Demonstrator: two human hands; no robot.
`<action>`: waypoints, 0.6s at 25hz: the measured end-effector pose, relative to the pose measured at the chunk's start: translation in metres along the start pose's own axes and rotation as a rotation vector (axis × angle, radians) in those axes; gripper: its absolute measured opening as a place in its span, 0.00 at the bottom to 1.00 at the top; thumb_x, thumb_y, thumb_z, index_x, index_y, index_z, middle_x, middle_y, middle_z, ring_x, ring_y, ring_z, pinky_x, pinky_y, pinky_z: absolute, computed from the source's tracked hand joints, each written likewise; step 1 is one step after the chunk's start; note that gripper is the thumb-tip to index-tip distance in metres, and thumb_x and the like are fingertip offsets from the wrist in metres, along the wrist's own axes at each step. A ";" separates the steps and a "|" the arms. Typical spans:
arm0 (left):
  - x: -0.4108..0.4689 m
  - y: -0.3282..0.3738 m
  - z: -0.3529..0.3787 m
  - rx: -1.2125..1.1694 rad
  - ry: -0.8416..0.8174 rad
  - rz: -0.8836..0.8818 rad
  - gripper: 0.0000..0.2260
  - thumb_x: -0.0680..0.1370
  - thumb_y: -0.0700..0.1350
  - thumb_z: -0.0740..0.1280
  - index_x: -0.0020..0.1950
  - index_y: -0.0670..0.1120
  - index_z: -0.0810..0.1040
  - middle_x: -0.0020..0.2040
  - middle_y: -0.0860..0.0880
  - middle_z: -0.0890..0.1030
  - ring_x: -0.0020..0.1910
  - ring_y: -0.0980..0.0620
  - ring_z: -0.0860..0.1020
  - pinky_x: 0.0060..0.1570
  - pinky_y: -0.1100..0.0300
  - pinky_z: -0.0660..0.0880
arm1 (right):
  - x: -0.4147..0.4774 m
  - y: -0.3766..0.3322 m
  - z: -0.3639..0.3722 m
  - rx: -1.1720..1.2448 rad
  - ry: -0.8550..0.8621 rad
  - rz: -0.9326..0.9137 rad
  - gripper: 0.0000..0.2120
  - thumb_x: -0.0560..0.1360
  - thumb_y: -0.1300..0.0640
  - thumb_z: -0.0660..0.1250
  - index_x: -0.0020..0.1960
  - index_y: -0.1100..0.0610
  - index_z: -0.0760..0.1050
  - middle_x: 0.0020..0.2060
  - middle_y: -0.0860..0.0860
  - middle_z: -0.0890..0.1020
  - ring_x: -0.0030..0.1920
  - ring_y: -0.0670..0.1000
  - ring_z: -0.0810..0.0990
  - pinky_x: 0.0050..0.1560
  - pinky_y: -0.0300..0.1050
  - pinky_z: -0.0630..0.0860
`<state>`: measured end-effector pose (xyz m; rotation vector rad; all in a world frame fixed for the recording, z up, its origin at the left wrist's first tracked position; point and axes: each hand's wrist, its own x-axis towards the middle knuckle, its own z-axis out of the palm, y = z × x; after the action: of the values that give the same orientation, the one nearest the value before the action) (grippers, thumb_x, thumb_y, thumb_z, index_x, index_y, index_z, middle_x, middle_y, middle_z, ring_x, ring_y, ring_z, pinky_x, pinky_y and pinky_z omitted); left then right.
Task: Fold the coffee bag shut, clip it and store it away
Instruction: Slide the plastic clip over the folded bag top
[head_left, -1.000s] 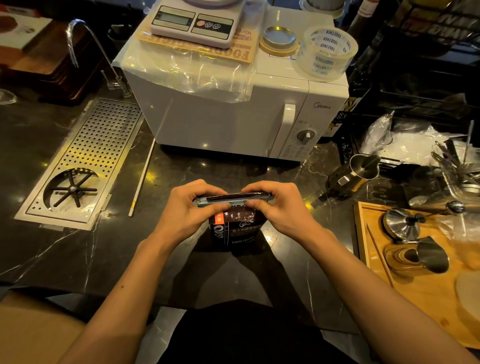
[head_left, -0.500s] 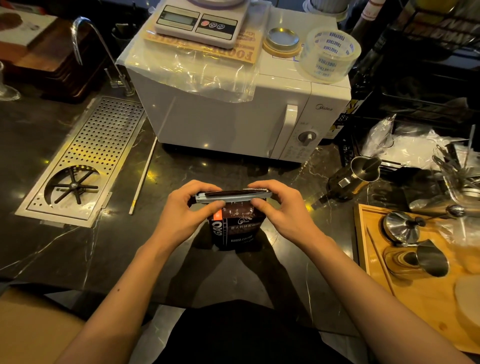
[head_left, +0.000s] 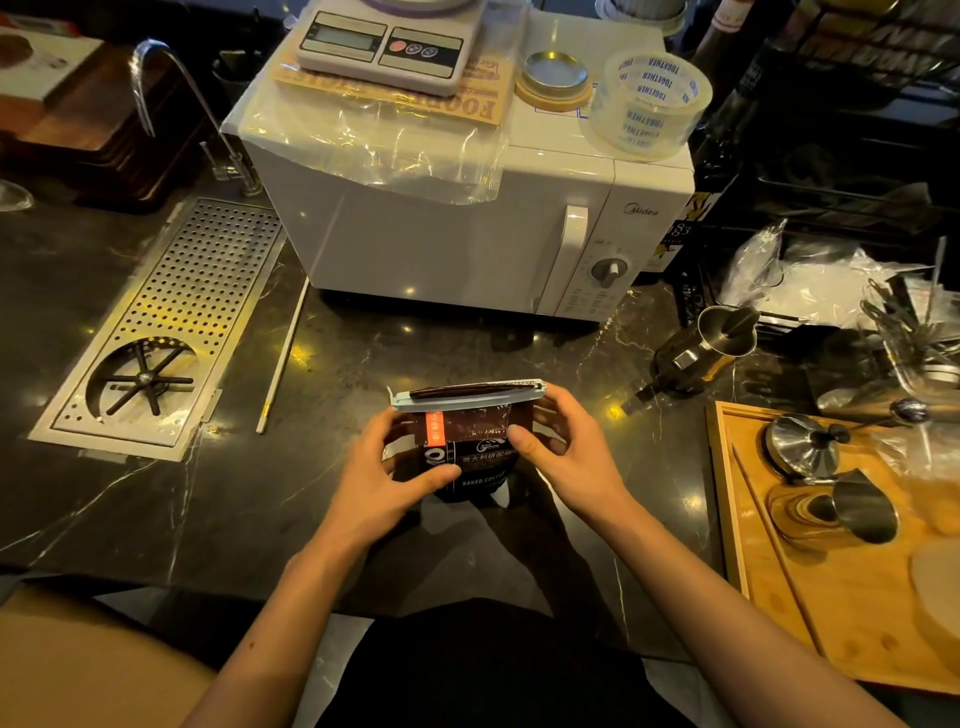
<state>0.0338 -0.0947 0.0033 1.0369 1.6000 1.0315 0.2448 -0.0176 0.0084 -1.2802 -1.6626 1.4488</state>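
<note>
Glossy brown coffee bag (head_left: 470, 457) upright, pale blue clip (head_left: 467, 397) across fold; both hands grip sides.

Both bare forearms reach forward and converge at the centre. The left hand (head_left: 382, 470) and right hand (head_left: 563, 449) face each other, fingers curled inward, thumbs pointing toward one another.

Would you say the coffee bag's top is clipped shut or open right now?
Clipped shut: a pale clip runs across the folded top of the coffee bag, which stands upright between the left hand and right hand.
</note>
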 end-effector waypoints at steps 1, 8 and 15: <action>-0.001 -0.002 0.001 0.026 0.021 -0.002 0.32 0.65 0.47 0.79 0.65 0.56 0.69 0.59 0.63 0.74 0.57 0.72 0.73 0.51 0.73 0.72 | -0.002 0.002 0.001 0.018 -0.002 0.006 0.23 0.73 0.56 0.73 0.65 0.46 0.71 0.61 0.44 0.79 0.63 0.41 0.77 0.61 0.44 0.76; -0.004 -0.009 0.008 0.070 0.111 0.001 0.30 0.70 0.44 0.77 0.66 0.58 0.66 0.59 0.65 0.72 0.58 0.69 0.71 0.50 0.74 0.69 | -0.015 0.018 0.015 0.024 0.083 0.016 0.30 0.72 0.58 0.74 0.62 0.30 0.68 0.60 0.38 0.78 0.64 0.40 0.75 0.64 0.50 0.77; -0.005 -0.013 0.013 0.043 0.143 0.003 0.30 0.71 0.43 0.76 0.67 0.57 0.66 0.64 0.58 0.72 0.65 0.58 0.70 0.51 0.68 0.71 | -0.022 0.021 0.027 0.033 0.144 0.022 0.30 0.74 0.59 0.73 0.66 0.35 0.66 0.64 0.41 0.77 0.66 0.41 0.74 0.65 0.52 0.75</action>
<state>0.0455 -0.1010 -0.0109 1.0135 1.7431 1.0986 0.2350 -0.0496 -0.0148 -1.3553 -1.5283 1.3576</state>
